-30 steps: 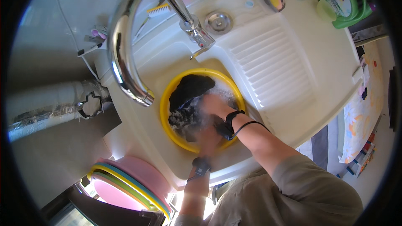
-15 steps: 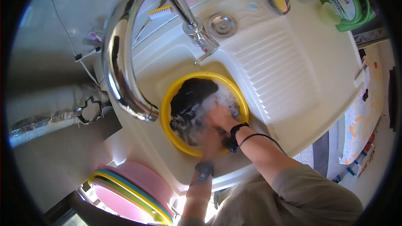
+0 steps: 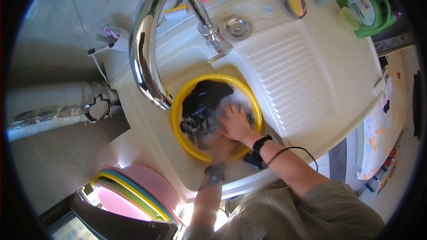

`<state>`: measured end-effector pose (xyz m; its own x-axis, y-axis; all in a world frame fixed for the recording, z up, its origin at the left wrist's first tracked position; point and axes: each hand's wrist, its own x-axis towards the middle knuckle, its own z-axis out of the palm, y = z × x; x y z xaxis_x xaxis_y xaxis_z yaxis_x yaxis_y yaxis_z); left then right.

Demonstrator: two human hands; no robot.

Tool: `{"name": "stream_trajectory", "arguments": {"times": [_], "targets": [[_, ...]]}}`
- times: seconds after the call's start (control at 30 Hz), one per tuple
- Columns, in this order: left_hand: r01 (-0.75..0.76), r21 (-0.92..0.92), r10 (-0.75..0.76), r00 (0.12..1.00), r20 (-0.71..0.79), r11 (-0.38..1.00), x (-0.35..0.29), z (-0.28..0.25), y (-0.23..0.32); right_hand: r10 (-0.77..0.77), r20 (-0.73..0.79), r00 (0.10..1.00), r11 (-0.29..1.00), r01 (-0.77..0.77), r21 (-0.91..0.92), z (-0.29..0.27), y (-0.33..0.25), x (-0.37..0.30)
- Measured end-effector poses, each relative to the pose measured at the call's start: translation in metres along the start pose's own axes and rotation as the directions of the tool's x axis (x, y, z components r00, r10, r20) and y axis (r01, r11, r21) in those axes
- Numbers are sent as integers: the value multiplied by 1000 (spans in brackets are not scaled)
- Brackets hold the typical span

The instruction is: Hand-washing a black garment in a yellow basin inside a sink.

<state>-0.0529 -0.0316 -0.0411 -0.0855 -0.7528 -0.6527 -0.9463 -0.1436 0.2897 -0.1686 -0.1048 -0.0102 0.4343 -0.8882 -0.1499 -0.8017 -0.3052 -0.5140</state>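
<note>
Head-worn fisheye looks down from close above; it faces the sink [image 3: 356,84], yellow basin [image 3: 218,77] near centre.

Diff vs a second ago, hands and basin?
The right hand has drawn back toward the person and slightly right within the yellow basin; its fingers now show spread over the suds. No clear grasp or release is visible. The left hand stays low in the basin, blurred. The basin remains in the sink, dark cloth inside.
</note>
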Motion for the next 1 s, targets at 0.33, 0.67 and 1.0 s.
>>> {"name": "stream_trajectory", "arguments": {"times": [0.33,0.67,1.0], "targets": [[-120,-95,115,992,-56,988,20,60,-74,306,455,836,839,-463,286,-13,-22,74],[-274,-926,27,961,-276,260,-16,-14,-15,-59,399,915,-413,-387,825,-163,-77,11],[168,-454,-259,955,-146,875,-51,-75,26,38,-49,998,928,-17,371,-76,5,5]]}}
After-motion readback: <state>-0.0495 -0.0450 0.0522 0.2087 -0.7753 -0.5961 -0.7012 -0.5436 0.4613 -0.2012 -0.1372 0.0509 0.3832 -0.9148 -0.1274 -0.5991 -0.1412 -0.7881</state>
